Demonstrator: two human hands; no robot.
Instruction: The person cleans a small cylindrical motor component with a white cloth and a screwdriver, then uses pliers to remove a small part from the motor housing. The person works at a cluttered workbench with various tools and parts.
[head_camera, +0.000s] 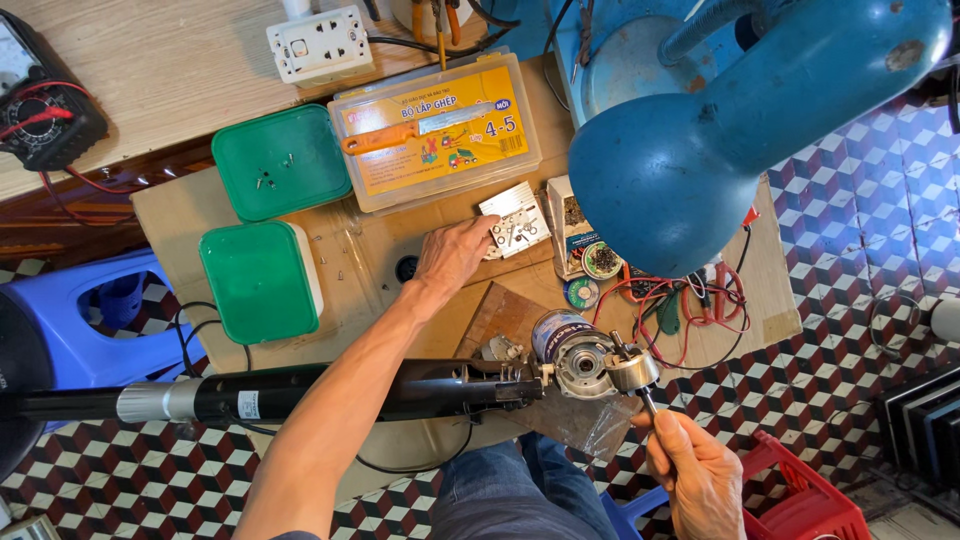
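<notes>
**Left hand at the screw tray, right hand on the tool**

The left hand (455, 252) reaches away from the body, fingers open, touching the small white tray (515, 218) of screws. The motor (585, 362) lies nearer — its black pole (300, 392) running leftward — beside the right hand (700, 470), which grips a thin tool (650, 405) set against it.

Two green square lids (281, 160) (258, 282) lie on the bench (360, 250). One clear plastic parts box (437, 130) with a yellow label sits beside them, and one small white tray of screws (515, 219). One white socket block (320, 43) and one black multimeter (45, 110) rest farther back. One blue lamp (700, 150), one blue stool (95, 320), one red crate (805, 500) and one black tube with a motor (330, 392) are in view. Two hands (455, 252) (700, 475) show.
</notes>
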